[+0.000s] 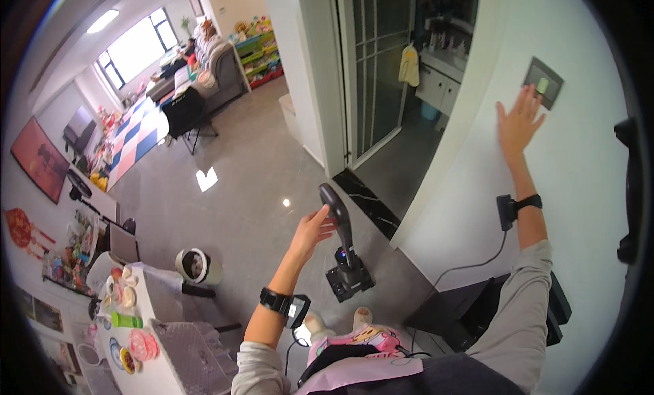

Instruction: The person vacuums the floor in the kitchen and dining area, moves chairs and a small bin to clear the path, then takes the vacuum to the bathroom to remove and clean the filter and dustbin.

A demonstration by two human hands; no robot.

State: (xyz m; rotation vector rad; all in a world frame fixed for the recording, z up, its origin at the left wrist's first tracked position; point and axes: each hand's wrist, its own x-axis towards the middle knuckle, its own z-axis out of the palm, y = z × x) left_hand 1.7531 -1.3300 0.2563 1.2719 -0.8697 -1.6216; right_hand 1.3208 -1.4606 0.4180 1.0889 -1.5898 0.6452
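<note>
My left hand is at the black handle of an upright floor cleaner. Its thumb meets the handle; whether the fingers close around it cannot be made out. The cleaner's head rests on the floor in front of my feet, and a small light glows just above it. My right hand reaches up to the white wall with fingers spread, holding nothing. Its fingertips are at the lower left part of a grey wall switch that has a pale green patch.
A doorway with a glazed door and dark sill opens ahead. Black furniture stands below my right arm. At left are a waste bin and a white table with dishes. Farther off are a folding chair and a person on a sofa.
</note>
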